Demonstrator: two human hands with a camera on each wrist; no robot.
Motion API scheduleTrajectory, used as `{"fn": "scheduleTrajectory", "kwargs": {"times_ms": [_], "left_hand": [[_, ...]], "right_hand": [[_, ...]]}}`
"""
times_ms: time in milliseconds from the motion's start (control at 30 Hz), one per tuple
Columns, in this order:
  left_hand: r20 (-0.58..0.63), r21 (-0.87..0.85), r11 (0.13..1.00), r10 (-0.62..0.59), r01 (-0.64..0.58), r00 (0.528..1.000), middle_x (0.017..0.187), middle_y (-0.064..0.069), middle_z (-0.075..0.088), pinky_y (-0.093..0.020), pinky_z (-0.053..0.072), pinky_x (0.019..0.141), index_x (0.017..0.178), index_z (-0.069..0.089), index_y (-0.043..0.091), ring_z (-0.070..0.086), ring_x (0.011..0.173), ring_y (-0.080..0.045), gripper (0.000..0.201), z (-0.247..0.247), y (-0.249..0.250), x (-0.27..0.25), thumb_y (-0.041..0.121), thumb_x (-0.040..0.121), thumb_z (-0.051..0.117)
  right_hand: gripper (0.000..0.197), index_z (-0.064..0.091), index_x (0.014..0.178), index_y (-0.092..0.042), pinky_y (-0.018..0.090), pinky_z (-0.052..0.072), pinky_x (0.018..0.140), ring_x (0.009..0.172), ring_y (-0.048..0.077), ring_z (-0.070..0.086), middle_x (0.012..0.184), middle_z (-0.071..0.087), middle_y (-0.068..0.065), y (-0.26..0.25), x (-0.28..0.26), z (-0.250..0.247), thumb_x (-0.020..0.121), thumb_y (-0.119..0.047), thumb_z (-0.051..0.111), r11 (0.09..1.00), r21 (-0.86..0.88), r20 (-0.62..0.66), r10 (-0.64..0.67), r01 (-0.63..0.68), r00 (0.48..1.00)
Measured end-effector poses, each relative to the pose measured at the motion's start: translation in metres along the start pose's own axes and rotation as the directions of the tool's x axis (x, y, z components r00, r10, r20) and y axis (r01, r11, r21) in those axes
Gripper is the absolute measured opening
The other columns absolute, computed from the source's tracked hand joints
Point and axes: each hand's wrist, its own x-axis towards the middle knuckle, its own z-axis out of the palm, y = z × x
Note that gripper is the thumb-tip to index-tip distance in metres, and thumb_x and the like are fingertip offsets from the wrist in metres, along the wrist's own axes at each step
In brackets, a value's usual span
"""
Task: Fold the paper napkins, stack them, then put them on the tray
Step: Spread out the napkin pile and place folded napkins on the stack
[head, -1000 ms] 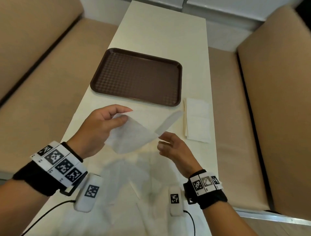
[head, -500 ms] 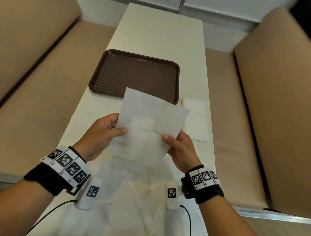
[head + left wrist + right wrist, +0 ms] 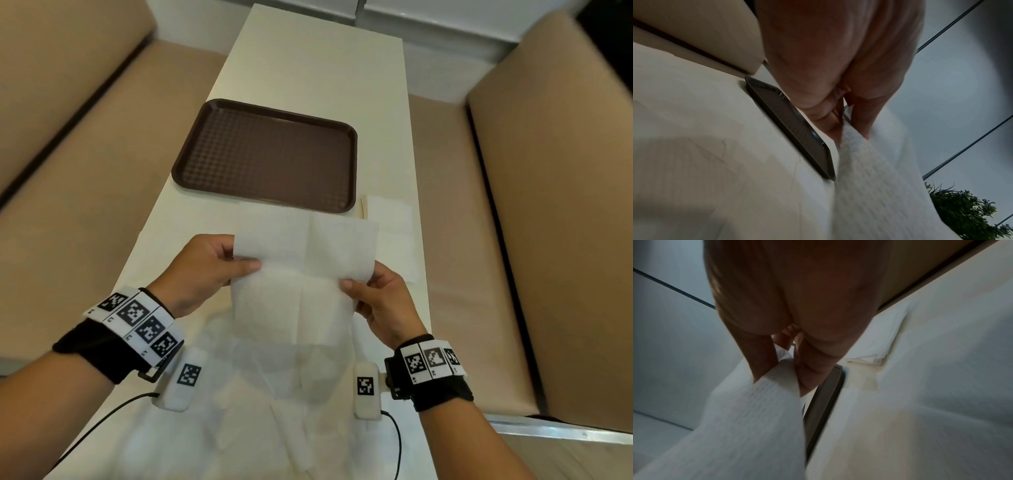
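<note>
I hold an unfolded white paper napkin [image 3: 301, 274] spread in the air above the table. My left hand [image 3: 212, 270] pinches its left edge between thumb and fingers, and my right hand [image 3: 373, 294] pinches its right edge. In the left wrist view the napkin [image 3: 869, 178] hangs from my left hand [image 3: 846, 129]; in the right wrist view the napkin [image 3: 756, 410] hangs from my right hand [image 3: 785, 378]. A brown tray [image 3: 267, 154] lies beyond the napkin with nothing on it. A stack of folded napkins [image 3: 390, 219] sits on the table to the tray's near right.
Several loose unfolded napkins [image 3: 274, 411] lie on the table [image 3: 308, 61] under my wrists. Beige bench seats [image 3: 85, 205] run along both long sides of the narrow table. A plant [image 3: 966, 211] shows in the left wrist view.
The napkin went from crumpled in my left hand to spread flat between both hands, and it has since turned square-on and dropped lower, clear of the tray.
</note>
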Motion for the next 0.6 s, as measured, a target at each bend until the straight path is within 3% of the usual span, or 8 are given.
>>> {"fn": "scheduleTrajectory", "kwargs": {"times_ms": [133, 233, 367, 433, 467, 533, 600], "left_hand": [[0.037, -0.006, 0.999, 0.043, -0.042, 0.998, 0.105, -0.009, 0.078, -0.024, 0.058, 0.075, 0.103, 0.076, 0.002, 0.073, 0.102, -0.024, 0.021, -0.002, 0.001, 0.0, -0.006, 0.086, 0.068], [0.145, 0.061, 0.992, 0.099, -0.109, 0.985, 0.108, -0.005, 0.077, -0.018, 0.055, 0.081, 0.09, 0.081, 0.004, 0.07, 0.107, -0.016, 0.023, -0.006, 0.005, -0.002, -0.013, 0.084, 0.067], [0.412, 0.242, 0.965, -0.004, -0.105, 0.911, 0.124, 0.006, 0.071, -0.029, 0.054, 0.093, 0.085, 0.084, 0.012, 0.063, 0.117, -0.011, 0.035, -0.02, 0.014, -0.001, -0.016, 0.085, 0.062], [0.483, 0.264, 0.958, -0.027, -0.116, 0.875, 0.13, 0.006, 0.066, -0.036, 0.048, 0.092, 0.085, 0.083, 0.013, 0.062, 0.113, -0.009, 0.035, -0.027, 0.019, 0.001, -0.01, 0.072, 0.06], [0.481, 0.265, 0.955, -0.01, -0.134, 0.877, 0.131, 0.006, 0.065, -0.041, 0.045, 0.094, 0.085, 0.083, 0.014, 0.06, 0.111, -0.009, 0.037, -0.028, 0.021, 0.003, -0.004, 0.065, 0.058], [0.471, 0.287, 0.945, 0.003, -0.156, 0.882, 0.133, 0.011, 0.063, -0.046, 0.041, 0.103, 0.085, 0.083, 0.019, 0.057, 0.118, -0.009, 0.037, -0.02, 0.028, 0.01, 0.002, 0.062, 0.059], [0.544, 0.343, 0.918, -0.021, -0.199, 0.839, 0.136, 0.019, 0.059, -0.041, 0.04, 0.11, 0.088, 0.083, 0.028, 0.05, 0.129, -0.003, 0.036, 0.001, 0.034, 0.017, 0.005, 0.067, 0.063]], "right_hand": [[0.037, 0.081, 0.09, -0.016, 0.032, 0.061, 0.075, 0.094, 0.024, 0.073, 0.1, 0.078, 0.008, -0.003, 0.0, -0.006, 0.088, 0.015, 0.061, 0.999, 0.002, -0.004, -0.052, 0.052, 0.999], [0.054, 0.08, 0.072, -0.018, 0.032, 0.057, 0.073, 0.097, 0.026, 0.073, 0.101, 0.078, 0.01, -0.006, 0.001, -0.013, 0.087, 0.024, 0.049, 0.997, -0.032, 0.016, -0.076, 0.077, 0.997], [0.064, 0.069, 0.056, -0.011, 0.019, 0.047, 0.055, 0.071, 0.011, 0.069, 0.094, 0.078, 0.009, -0.016, -0.003, -0.019, 0.08, 0.032, 0.029, 0.981, -0.14, 0.046, -0.131, 0.136, 0.99], [0.061, 0.066, 0.055, -0.007, 0.014, 0.045, 0.051, 0.06, 0.007, 0.065, 0.087, 0.074, 0.012, -0.022, -0.003, -0.019, 0.08, 0.032, 0.027, 0.972, -0.181, 0.071, -0.137, 0.148, 0.988], [0.061, 0.067, 0.055, -0.009, 0.015, 0.045, 0.053, 0.061, 0.01, 0.064, 0.085, 0.073, 0.012, -0.023, -0.002, -0.021, 0.08, 0.032, 0.028, 0.965, -0.208, 0.097, -0.139, 0.157, 0.986], [0.064, 0.07, 0.056, -0.017, 0.027, 0.045, 0.062, 0.074, 0.021, 0.064, 0.086, 0.073, 0.009, -0.024, 0.002, -0.025, 0.08, 0.029, 0.033, 0.946, -0.278, 0.147, -0.132, 0.169, 0.98], [0.064, 0.072, 0.057, -0.021, 0.033, 0.046, 0.066, 0.08, 0.026, 0.064, 0.087, 0.073, 0.005, -0.022, 0.005, -0.028, 0.081, 0.027, 0.036, 0.928, -0.334, 0.171, -0.112, 0.165, 0.979]]}}
